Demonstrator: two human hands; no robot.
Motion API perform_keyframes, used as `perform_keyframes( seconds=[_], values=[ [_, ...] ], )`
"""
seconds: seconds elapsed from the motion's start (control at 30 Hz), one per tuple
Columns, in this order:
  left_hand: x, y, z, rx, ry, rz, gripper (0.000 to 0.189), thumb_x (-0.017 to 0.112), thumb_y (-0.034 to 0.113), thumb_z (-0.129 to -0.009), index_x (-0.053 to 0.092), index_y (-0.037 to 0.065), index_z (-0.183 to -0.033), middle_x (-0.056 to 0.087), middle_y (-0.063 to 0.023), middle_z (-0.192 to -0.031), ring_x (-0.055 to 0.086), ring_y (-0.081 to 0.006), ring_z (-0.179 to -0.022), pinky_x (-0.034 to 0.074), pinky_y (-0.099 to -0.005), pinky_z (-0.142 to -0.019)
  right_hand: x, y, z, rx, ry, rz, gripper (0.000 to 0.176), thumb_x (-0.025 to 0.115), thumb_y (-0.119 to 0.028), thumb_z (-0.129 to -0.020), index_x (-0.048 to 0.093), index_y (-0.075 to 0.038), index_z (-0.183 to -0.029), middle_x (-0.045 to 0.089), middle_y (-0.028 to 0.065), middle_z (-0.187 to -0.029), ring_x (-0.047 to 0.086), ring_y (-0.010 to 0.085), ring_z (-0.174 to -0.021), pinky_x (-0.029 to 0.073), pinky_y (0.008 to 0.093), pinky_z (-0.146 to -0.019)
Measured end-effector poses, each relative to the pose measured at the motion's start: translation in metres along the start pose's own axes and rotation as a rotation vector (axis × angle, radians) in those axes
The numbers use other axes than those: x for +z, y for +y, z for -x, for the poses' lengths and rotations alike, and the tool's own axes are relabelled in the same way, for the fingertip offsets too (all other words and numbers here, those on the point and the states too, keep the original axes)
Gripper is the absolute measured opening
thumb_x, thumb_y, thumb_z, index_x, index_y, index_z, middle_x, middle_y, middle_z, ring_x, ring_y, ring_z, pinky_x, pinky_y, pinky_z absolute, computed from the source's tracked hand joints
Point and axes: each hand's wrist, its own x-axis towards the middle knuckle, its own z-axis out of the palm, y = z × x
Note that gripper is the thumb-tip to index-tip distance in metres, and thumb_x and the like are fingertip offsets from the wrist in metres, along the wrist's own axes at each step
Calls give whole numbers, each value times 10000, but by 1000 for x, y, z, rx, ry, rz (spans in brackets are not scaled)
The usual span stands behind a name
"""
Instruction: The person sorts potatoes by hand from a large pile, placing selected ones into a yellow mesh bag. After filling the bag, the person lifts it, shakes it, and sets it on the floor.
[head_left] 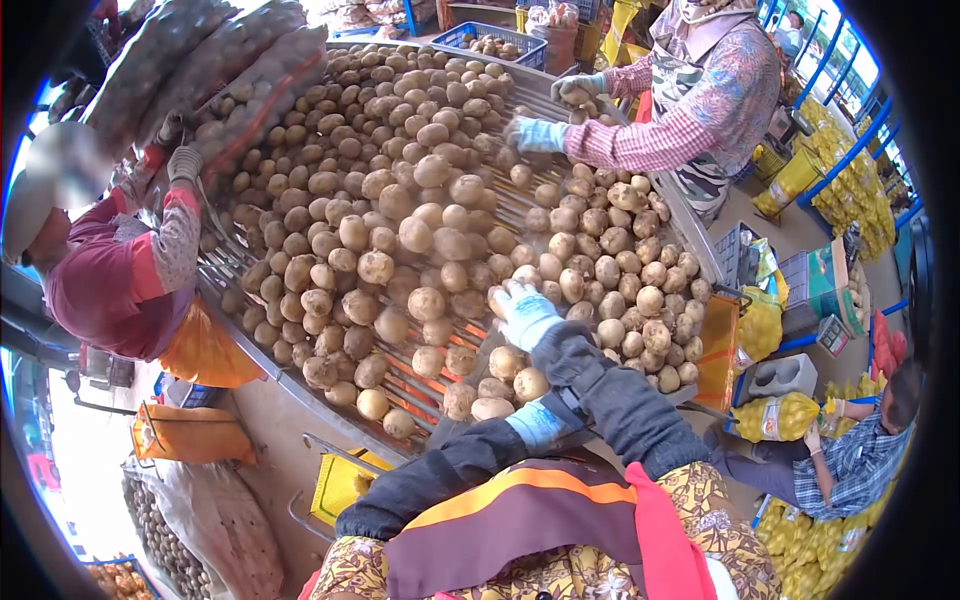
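Observation:
Many brown potatoes (375, 267) cover a large slatted metal sorting table (395, 375) in front of me. My right hand (527, 315), in a white and light-blue glove, reaches over the heap with its fingers stretched out, touching potatoes near the middle. My left hand (541, 424), in a similar glove, is low at the table's near edge, beside a few potatoes (491, 408). My right forearm crosses over it, so its fingers are hidden. Some potatoes in the middle look blurred.
A co-worker's gloved hand (540, 134) works at the far right of the table. At the left, another person holds a mesh sack (255, 105) above the potatoes. A yellow crate (345, 485) hangs below the near edge. A seated person handles a yellow net bag (775, 417) at right.

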Motion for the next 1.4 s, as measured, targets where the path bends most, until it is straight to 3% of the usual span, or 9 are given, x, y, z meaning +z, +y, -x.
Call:
perform_keyframes(
  seconds=[0.1,0.3,0.63,0.7,0.77,0.83,0.93,1.17,1.4],
  values=[
    [-64,36,7,-375,-438,196,468,517,226,-915,454,77,-1354,448,-195,-1378,411,-367,-1296,342,-429,-1078,6,-21,-19,113,-121,125,416,550,-179,-884,482,-72,-1280,472,188,-1311,522,345,-1153,468,465,-909],
    [-79,47,83,-223,190,-158,433,720,60,-759,578,54,-1168,597,-149,-1146,607,-319,-1041,512,-392,-859,-12,-27,-23,268,-366,-23,591,694,-298,-801,448,-17,-1259,490,238,-1287,601,356,-1088,499,451,-892],
    [-101,45,96,-610,772,-35,631,754,93,-772,469,25,-1330,471,-175,-1322,490,-302,-1215,416,-378,-1009,3,-21,40,446,-691,-2057,540,462,-534,-939,549,-78,-1214,659,82,-885,617,176,-645,475,297,-526],
    [-108,51,70,-533,800,49,678,767,96,-752,448,23,-1346,408,-165,-1370,403,-307,-1296,337,-403,-1083,15,-35,50,525,-547,-1639,511,443,-527,-952,589,-78,-1147,656,89,-894,620,181,-647,484,318,-538],
    [-100,37,68,-628,766,-57,693,786,109,-739,450,37,-1341,423,-162,-1353,415,-300,-1280,338,-396,-1079,88,-31,41,-348,432,-756,342,438,-319,-998,639,-45,-963,642,57,-688,543,128,-458,418,254,-413],
    [-90,23,85,-732,912,478,535,760,227,-815,503,51,-1250,576,-101,-1123,597,-239,-1011,504,-337,-882,-35,-59,57,354,-350,-1184,241,461,-225,-990,621,-47,-1015,632,51,-643,524,115,-421,398,241,-387],
    [-122,53,124,-740,1037,993,498,634,427,-892,537,18,-1159,617,-111,-948,646,-207,-810,550,-332,-731,-37,-18,55,576,111,-1292,226,513,-256,-983,599,-56,-923,642,43,-687,536,90,-479,400,236,-389],
    [-139,90,354,-1510,1035,421,468,679,343,-857,535,11,-1154,616,-146,-1006,642,-272,-876,539,-376,-772,-27,10,99,-49,142,-238,471,711,-318,-793,584,-85,-1183,569,156,-1176,515,345,-1145,400,444,-985],
    [-118,97,272,-1280,630,-633,692,776,241,-702,483,55,-1301,432,-209,-1335,392,-397,-1276,325,-492,-1062,-1,38,113,-88,172,115,370,671,-326,-759,626,-115,-1059,492,149,-1259,409,349,-1239,306,536,-1026]
  ],
)
